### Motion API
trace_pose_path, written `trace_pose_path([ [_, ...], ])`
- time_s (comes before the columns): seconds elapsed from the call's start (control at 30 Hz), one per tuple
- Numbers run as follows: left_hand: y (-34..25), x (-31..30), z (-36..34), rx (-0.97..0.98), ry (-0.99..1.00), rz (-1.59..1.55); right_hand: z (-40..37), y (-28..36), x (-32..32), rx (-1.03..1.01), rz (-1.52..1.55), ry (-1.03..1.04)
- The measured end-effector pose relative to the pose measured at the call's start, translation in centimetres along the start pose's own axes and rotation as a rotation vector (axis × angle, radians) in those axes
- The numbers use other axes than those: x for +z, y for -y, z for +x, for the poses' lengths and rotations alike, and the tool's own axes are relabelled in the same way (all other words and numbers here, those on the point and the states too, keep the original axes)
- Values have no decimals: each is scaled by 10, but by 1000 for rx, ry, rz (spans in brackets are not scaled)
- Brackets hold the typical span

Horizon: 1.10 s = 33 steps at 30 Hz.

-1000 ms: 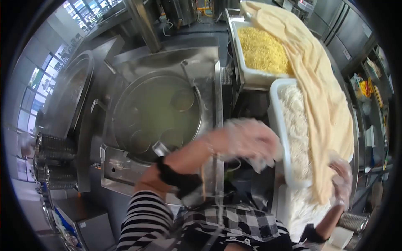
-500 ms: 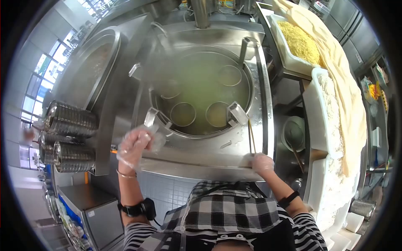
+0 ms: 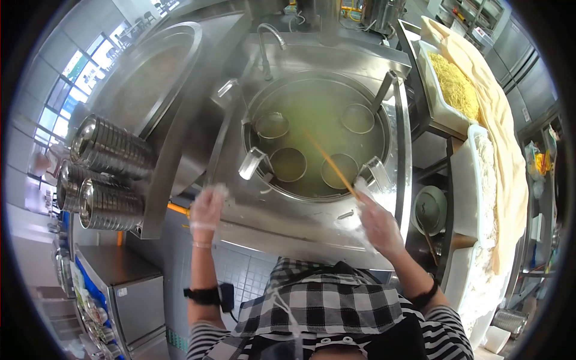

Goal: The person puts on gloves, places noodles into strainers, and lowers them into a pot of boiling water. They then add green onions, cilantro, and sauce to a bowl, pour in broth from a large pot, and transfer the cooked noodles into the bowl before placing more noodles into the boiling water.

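Note:
My right hand [image 3: 382, 227], in a clear plastic glove, grips long wooden chopsticks [image 3: 335, 166]. They slant forward over the big round pot [image 3: 318, 80] of cloudy, greenish steaming water, and their far tips blur into the steam. Several round strainer baskets sit in the water, the near right one [image 3: 339, 170] closest to the chopsticks and the near left one [image 3: 288, 164] beside it. Flat metal handles, such as the left handle [image 3: 252, 162], hook over the rim. Above the counter's front left part is my left hand [image 3: 207, 207], also gloved, its fingers curled together, slightly blurred, with nothing visible in them.
Stacked metal bowls [image 3: 111, 204] stand on the left beside a large round pan [image 3: 150, 78]. A faucet [image 3: 266, 54] rises behind the pot. On the right are yellow noodles [image 3: 453, 87] in a white tub, pale noodles [image 3: 487, 180], a cloth [image 3: 510, 156] and a bowl [image 3: 430, 210].
My right hand has moved forward from the counter's front edge, swinging the chopsticks out over the pot. My left hand has drawn back from the near left basket handle. The camera view has shifted.

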<state>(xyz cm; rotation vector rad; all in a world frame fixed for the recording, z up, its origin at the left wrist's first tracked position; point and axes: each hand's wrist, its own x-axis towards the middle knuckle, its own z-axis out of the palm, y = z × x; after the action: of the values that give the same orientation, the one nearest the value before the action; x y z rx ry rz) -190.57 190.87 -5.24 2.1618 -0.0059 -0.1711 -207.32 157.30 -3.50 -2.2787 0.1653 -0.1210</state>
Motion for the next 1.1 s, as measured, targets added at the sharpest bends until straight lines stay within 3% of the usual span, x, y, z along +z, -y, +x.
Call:
trace_pose_path([
  [0.03, -33, -3, 22, 51, -47, 62, 30, 14, 14, -177, 30, -154],
  [0.07, -14, -2, 64, 297, -128, 115, 58, 15, 27, -171, -139, -80],
  [0.1, -37, -5, 91, 435, -131, 272, 85, 13, 41, -161, -307, -7],
  [0.17, -61, -1, 152, 641, -236, 317, 138, 14, 63, -85, -399, 75],
  [0.23, -80, 11, 201, 809, -470, 546, 187, 17, 77, -8, -501, 168],
  [0.33, -104, 23, 258, 754, -397, 528, 248, 21, 97, 105, -737, 330],
  [0.4, -108, 29, 291, 528, 270, 721, 287, 24, 105, 148, -901, 429],
  [0.53, -91, 52, 318, 754, 307, 836, 326, 55, 120, 93, -956, 646],
  [0.6, -105, 40, 297, 679, 307, 630, 337, 51, 137, -52, -957, 656],
  [0.63, -104, 36, 297, 805, 273, 523, 341, 44, 141, -44, -961, 655],
  [0.7, -115, 39, 303, 806, 331, 572, 353, 31, 144, 122, -958, 533],
  [0.8, -135, 44, 292, 752, 460, 675, 349, 4, 150, 182, -1045, 602],
  [0.93, -142, 62, 290, 658, 492, 619, 354, -12, 149, 61, -855, 698],
  [1.0, -137, 68, 291, 620, 522, 605, 352, -1, 141, 448, -753, 523],
  [1.03, -132, 70, 292, 621, 526, 608, 348, -4, 145, 451, -749, 524],
  [1.1, -123, 72, 295, 662, 494, 580, 336, -15, 156, 322, -811, 847],
])
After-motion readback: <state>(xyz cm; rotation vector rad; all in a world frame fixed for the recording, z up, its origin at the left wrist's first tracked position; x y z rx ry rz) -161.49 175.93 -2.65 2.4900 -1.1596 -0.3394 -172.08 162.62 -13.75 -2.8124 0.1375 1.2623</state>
